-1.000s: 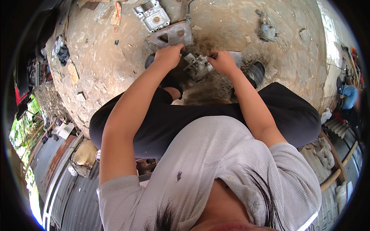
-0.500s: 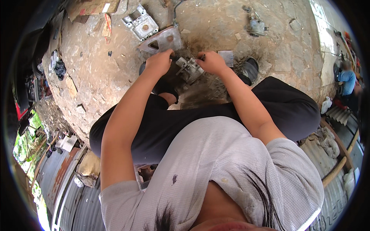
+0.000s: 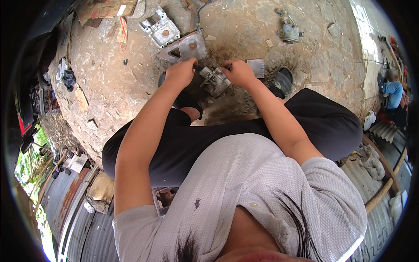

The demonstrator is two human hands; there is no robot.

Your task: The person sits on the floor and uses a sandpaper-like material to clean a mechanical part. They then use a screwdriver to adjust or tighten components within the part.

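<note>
On the dirty floor between my feet lies a small grey metal casting with a slotted, uneven top. My left hand is closed just left of it, with a dark end showing at its fingertips; what it grips is too hidden to name. On the casting's right side my right hand is closed too, pinching a small dark piece near the casting's upper right edge. Beyond my left hand rests a flat metal plate with a triangular hole. Against that plate lies a larger silvery metal housing.
A flat grey square piece lies right of my right hand. Farther off stands a round metal part. My shoes flank the casting. Cardboard lies far left. Another person in blue sits at the far right.
Both hands stay beside the casting, closed as before. The whole view has shifted down very slightly.
</note>
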